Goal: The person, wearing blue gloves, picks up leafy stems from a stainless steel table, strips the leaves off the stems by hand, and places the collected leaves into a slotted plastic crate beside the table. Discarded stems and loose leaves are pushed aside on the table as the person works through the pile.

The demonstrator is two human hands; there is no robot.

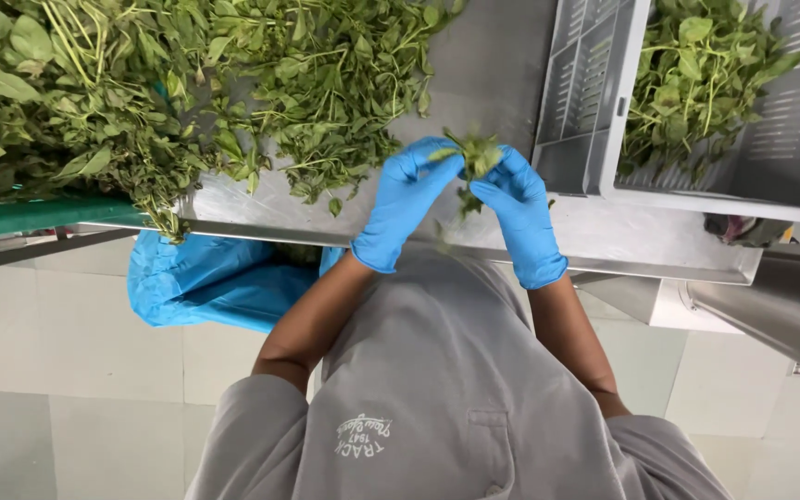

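Evidently midway, we pinched a leafy sprig (476,159) at frame centre between the fingers of our left hand (406,199) and right hand (520,218), some greens (696,74) already in the grey crate (585,139) upper right, a large heap (168,83) upper left remaining on the desk (604,241).

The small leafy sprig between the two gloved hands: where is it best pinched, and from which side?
Probably by the thin stem just under the leaf cluster, not by the leaves. The sprig is blurred, but its leaves bunch at the top and a thinner part hangs down towards the person. The left hand and right hand already pinch it from opposite sides, so come in from the side.
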